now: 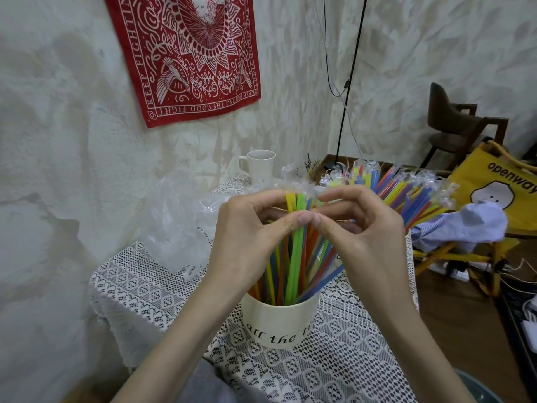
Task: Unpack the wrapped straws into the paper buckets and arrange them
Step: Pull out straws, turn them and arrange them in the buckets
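Note:
A cream paper bucket [276, 324] with black lettering stands on the lace-covered table [343, 365], holding several unwrapped straws [279, 274] in many colours. Above it, my left hand [247, 237] and my right hand [357, 228] pinch a green straw [296, 257] near its top, thumbs almost touching. The straw's clear wrapper [290, 186] sticks up above my fingers. Behind my right hand a large bunch of wrapped straws [406, 190] fans up and to the right; what it stands in is hidden.
A white mug [260, 167] stands at the table's far edge. Crumpled clear plastic [177, 228] lies on the left of the table. A yellow folding chair [494, 193] with a blue cloth stands at right, cables on the floor beside it. A wall is close on the left.

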